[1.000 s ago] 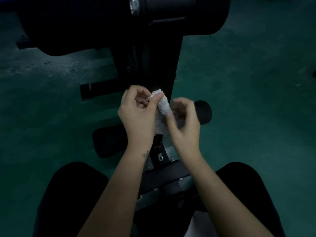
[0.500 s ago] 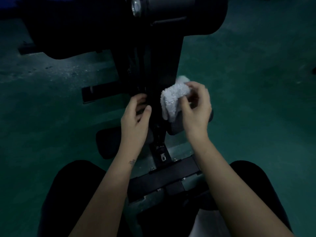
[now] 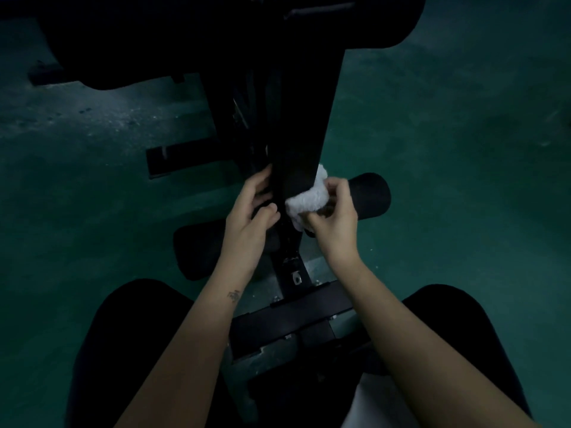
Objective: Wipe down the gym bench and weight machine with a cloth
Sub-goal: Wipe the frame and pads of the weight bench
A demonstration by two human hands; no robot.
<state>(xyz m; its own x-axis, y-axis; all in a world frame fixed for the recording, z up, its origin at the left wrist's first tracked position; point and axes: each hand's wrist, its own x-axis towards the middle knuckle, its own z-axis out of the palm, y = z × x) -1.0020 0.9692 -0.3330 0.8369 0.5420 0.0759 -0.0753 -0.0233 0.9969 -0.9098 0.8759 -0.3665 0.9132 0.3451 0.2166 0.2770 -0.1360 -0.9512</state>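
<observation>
1. The view looks down from the person's head in dim light. Both bare forearms reach forward between knees in dark trousers.
2. The right hand pinches a bunched white cloth between thumb and curled fingers. It presses the cloth against the right edge of the black upright post of a weight machine.
3. The left hand is at the post's left edge, level with the cloth. Its fingers and thumb are curled round that edge, gripping it.
4. A black foam roller sticks out to the right of the post, just behind the right hand.
5. A second foam pad sticks out to the left, lower down, partly hidden by the left forearm.
6. A large dark cushion spans the top of the view, where the post rises to meet it.
7. A small tattoo marks the left wrist.
8. A flat base bar lies crosswise between the knees, on a green floor.
</observation>
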